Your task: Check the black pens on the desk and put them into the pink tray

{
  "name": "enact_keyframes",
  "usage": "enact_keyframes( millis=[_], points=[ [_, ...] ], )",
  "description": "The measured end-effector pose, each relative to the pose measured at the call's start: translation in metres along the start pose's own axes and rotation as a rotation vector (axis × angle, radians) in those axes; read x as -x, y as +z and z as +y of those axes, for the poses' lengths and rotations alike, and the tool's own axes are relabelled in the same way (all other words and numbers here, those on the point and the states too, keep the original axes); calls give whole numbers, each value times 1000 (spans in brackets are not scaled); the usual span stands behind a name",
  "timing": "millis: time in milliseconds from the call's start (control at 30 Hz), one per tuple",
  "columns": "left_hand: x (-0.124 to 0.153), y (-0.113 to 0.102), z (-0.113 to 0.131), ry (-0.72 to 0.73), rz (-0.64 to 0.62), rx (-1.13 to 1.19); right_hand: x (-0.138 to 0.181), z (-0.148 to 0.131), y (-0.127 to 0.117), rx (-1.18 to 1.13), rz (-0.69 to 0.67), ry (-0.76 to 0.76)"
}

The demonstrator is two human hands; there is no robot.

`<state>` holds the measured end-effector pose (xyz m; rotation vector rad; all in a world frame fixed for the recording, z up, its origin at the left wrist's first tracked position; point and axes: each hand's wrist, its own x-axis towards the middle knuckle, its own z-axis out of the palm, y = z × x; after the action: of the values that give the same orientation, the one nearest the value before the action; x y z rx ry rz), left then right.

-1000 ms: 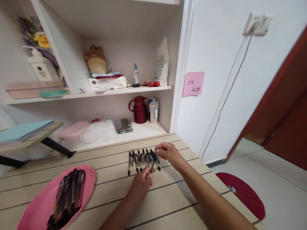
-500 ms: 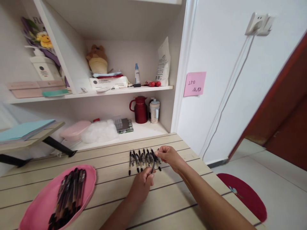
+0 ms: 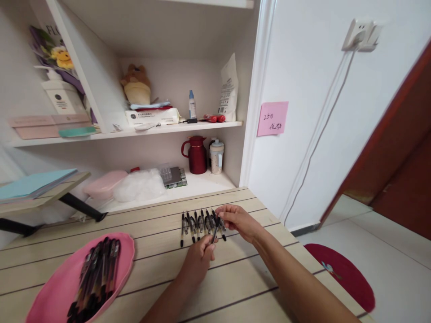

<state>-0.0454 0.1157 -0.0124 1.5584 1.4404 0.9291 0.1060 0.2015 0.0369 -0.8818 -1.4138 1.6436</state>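
My left hand (image 3: 198,258) is closed around the lower part of a slim black gel pen (image 3: 214,232), which points up and away from me. At the pen's dark upper end, the fingers of my right hand (image 3: 232,220) are closed in a pinch; the fingers partly hide that end. Just beyond my hands, several black pens and their clipped caps (image 3: 195,223) lie side by side in a row on the wooden table (image 3: 158,264). More dark pens (image 3: 97,273) are piled in a pink scalloped tray (image 3: 50,287) at the left.
A white shelf unit (image 3: 168,130) stands behind the table, holding a red thermos jug (image 3: 197,154), a cup (image 3: 216,157) and a cotton-like white bundle (image 3: 139,185). A small raised stand (image 3: 67,188) with blue paper is at left. A red round stool (image 3: 340,276) stands beside the table.
My right hand's fingertips have shifted slightly to the left at the pen's upper end. My left hand keeps nearly the same place and hold. The row and the tray look unchanged.
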Motion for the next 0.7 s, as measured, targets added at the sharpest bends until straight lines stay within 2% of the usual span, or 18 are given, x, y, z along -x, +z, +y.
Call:
enact_keyframes(
  millis=[167,333,467,600,700],
  points=[
    [-1,0,0,4,-17,1,-2,3,-2,-2,59,-13],
    [-1,-2,-1,-4,-34,-12,0,2,-2,-8,-43,5],
    [-1,-1,-1,2,-32,-6,0,2,0,24,71,-23],
    [-1,-1,0,-9,-39,-5,-1,2,-1,0,-7,3],
    [-1,-1,0,-9,-38,-9,-2,2,-2,-10,46,-16]
  ],
)
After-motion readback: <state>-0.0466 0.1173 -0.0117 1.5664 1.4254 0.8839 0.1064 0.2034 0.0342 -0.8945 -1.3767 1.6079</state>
